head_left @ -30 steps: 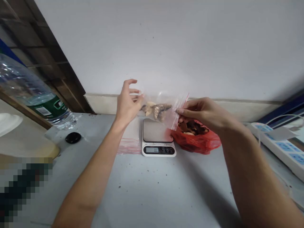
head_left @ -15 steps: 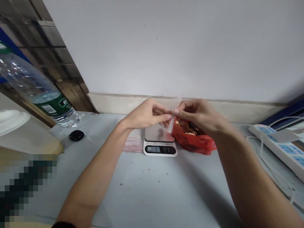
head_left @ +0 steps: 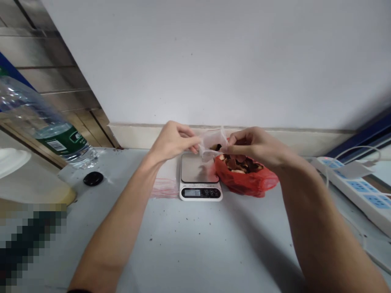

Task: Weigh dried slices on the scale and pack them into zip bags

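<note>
Above the scale point(head_left: 199, 173) — left hand point(head_left: 173, 140) and right hand point(head_left: 255, 143), bag point(head_left: 210, 140) edges in pinched grip — air beneath.

A white plastic digital scale with a flat metal plate point(head_left: 195, 169) sits on the flat grey table point(head_left: 183, 268), before the white wall point(head_left: 214, 61). Just left of it lie flat, clear plastic zip bags with red lines point(head_left: 166, 187); just right, a thin red plastic bag point(head_left: 247, 184) holds brown dried slices point(head_left: 241, 165). Above the scale's rear, between left hand point(head_left: 174, 141) and right hand point(head_left: 255, 144), is a small clear plastic bag point(head_left: 210, 140). Farther left lies a round black disc point(head_left: 93, 178), a clear plastic green-labelled bottle point(head_left: 65, 140) behind it. A long white power strip point(head_left: 360, 186) lies far right.
</note>
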Action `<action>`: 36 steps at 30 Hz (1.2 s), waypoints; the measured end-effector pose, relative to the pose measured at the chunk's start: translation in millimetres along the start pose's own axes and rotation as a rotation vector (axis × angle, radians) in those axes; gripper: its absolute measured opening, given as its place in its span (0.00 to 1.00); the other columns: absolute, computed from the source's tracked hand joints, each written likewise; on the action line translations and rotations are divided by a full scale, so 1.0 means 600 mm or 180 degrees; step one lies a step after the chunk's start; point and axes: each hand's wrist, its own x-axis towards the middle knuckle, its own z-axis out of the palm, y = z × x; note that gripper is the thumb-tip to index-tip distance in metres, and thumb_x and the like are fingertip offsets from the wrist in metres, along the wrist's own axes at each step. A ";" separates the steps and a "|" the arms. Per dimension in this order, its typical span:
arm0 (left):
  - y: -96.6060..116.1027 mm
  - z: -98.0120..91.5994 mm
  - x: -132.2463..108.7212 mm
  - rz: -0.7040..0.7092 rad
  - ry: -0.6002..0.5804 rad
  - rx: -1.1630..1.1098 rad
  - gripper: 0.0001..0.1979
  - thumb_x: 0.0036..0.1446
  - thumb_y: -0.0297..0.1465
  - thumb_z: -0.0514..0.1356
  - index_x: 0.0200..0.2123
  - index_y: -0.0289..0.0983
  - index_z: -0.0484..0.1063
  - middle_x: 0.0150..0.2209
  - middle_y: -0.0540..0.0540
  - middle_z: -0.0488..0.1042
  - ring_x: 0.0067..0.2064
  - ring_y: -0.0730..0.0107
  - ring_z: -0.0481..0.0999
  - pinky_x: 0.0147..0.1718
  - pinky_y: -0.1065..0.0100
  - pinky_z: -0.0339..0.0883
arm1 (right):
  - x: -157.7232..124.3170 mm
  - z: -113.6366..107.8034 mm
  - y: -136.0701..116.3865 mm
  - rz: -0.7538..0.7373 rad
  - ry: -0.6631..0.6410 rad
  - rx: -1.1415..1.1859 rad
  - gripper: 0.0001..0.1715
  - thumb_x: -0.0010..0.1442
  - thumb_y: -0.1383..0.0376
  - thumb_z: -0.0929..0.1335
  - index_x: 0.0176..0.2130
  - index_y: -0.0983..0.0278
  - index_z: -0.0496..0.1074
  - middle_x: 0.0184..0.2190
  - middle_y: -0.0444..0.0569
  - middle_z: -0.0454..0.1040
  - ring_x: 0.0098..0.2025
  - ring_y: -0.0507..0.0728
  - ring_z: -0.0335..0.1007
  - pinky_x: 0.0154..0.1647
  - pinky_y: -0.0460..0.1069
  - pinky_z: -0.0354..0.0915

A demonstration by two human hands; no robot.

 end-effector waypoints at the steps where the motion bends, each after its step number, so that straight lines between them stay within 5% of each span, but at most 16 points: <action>1: 0.001 -0.003 0.000 -0.0055 0.0170 -0.0039 0.07 0.46 0.27 0.66 0.18 0.36 0.78 0.20 0.46 0.79 0.23 0.68 0.79 0.27 0.69 0.73 | 0.000 -0.004 0.001 -0.0017 0.0197 -0.0088 0.20 0.49 0.55 0.76 0.20 0.61 0.67 0.15 0.40 0.62 0.17 0.49 0.55 0.18 0.47 0.50; 4: 0.007 0.000 -0.002 0.0034 0.0348 0.0113 0.07 0.46 0.28 0.66 0.19 0.36 0.78 0.20 0.46 0.79 0.23 0.66 0.80 0.27 0.68 0.74 | 0.002 -0.006 0.002 -0.0363 0.1029 -0.0273 0.14 0.48 0.64 0.72 0.23 0.60 0.63 0.20 0.40 0.64 0.23 0.51 0.61 0.23 0.46 0.56; 7: 0.017 0.022 -0.010 0.0360 0.0353 0.0357 0.07 0.49 0.29 0.64 0.22 0.36 0.79 0.21 0.47 0.80 0.24 0.66 0.80 0.26 0.69 0.73 | 0.003 0.003 -0.003 -0.0740 0.1432 -0.0456 0.06 0.47 0.71 0.68 0.28 0.60 0.66 0.34 0.47 0.74 0.34 0.55 0.71 0.31 0.48 0.65; 10: 0.026 0.048 -0.019 0.0827 0.0391 0.0625 0.07 0.52 0.31 0.63 0.25 0.38 0.81 0.23 0.49 0.81 0.26 0.66 0.80 0.27 0.69 0.73 | -0.002 0.008 -0.008 -0.0537 0.1147 -0.0881 0.08 0.49 0.71 0.66 0.28 0.61 0.75 0.37 0.51 0.79 0.39 0.59 0.74 0.36 0.50 0.68; 15: 0.029 0.064 -0.026 0.1339 0.0337 0.0816 0.09 0.57 0.32 0.61 0.27 0.40 0.80 0.28 0.49 0.83 0.30 0.66 0.81 0.35 0.67 0.77 | -0.015 -0.005 -0.006 0.0140 0.0121 -0.1066 0.08 0.52 0.68 0.71 0.33 0.61 0.80 0.33 0.48 0.82 0.33 0.57 0.74 0.29 0.48 0.66; 18: 0.014 0.061 -0.015 0.1031 0.0523 0.0715 0.11 0.62 0.38 0.61 0.35 0.39 0.80 0.36 0.45 0.85 0.38 0.62 0.83 0.40 0.66 0.77 | -0.023 -0.021 -0.006 0.0052 0.0184 -0.1247 0.24 0.52 0.72 0.70 0.49 0.59 0.79 0.32 0.45 0.81 0.30 0.54 0.72 0.27 0.46 0.64; 20: -0.002 0.060 -0.004 0.0638 0.0716 0.0481 0.15 0.64 0.42 0.61 0.46 0.40 0.79 0.51 0.41 0.83 0.50 0.58 0.82 0.46 0.64 0.77 | -0.029 -0.033 -0.007 -0.0194 0.0336 -0.1370 0.38 0.55 0.71 0.71 0.64 0.58 0.70 0.29 0.43 0.79 0.28 0.54 0.70 0.29 0.46 0.65; 23: -0.022 0.061 0.010 -0.0165 0.0317 -0.0605 0.18 0.63 0.45 0.63 0.50 0.41 0.75 0.58 0.39 0.78 0.54 0.56 0.80 0.47 0.60 0.78 | -0.038 -0.055 -0.002 -0.0599 0.0369 -0.1465 0.54 0.58 0.61 0.74 0.76 0.60 0.52 0.27 0.41 0.75 0.28 0.56 0.70 0.35 0.49 0.68; 27: -0.027 0.070 0.017 -0.0441 -0.0398 -0.1596 0.15 0.55 0.43 0.71 0.36 0.39 0.77 0.45 0.42 0.82 0.46 0.61 0.81 0.47 0.64 0.78 | -0.051 -0.092 0.015 -0.0575 0.0229 -0.1599 0.55 0.57 0.55 0.75 0.75 0.55 0.54 0.34 0.45 0.80 0.33 0.58 0.75 0.40 0.52 0.70; 32: -0.012 0.082 0.037 -0.0501 -0.0095 -0.1393 0.14 0.50 0.43 0.73 0.32 0.39 0.80 0.39 0.44 0.84 0.42 0.62 0.82 0.40 0.67 0.77 | -0.080 -0.150 0.044 -0.0030 -0.0104 -0.1607 0.24 0.59 0.50 0.73 0.53 0.56 0.82 0.50 0.52 0.84 0.47 0.64 0.80 0.45 0.55 0.73; 36: 0.012 0.091 0.070 -0.0350 -0.0034 -0.0771 0.14 0.49 0.41 0.74 0.36 0.39 0.85 0.40 0.44 0.85 0.43 0.62 0.82 0.41 0.66 0.76 | -0.103 -0.183 0.061 0.0373 0.0204 -0.1662 0.28 0.55 0.44 0.74 0.48 0.58 0.84 0.48 0.54 0.85 0.48 0.67 0.82 0.47 0.59 0.75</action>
